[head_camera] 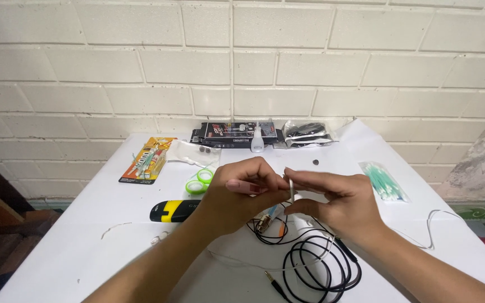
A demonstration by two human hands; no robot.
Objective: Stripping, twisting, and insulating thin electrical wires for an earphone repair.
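Pinching a thin white wire at frame centre, both hands are meeting above the white table. The left hand is curling its fingertips closed on the wire; the right hand is gripping the same piece from the other side. Below them, a coiled black cable with a jack plug is lying loose, with small parts beside it. A black-and-yellow tool and green tape roll are sitting left of centre, swabs in a bag at right. Judging by this, wire work is appearing midway: cable unjoined, tool untouched.
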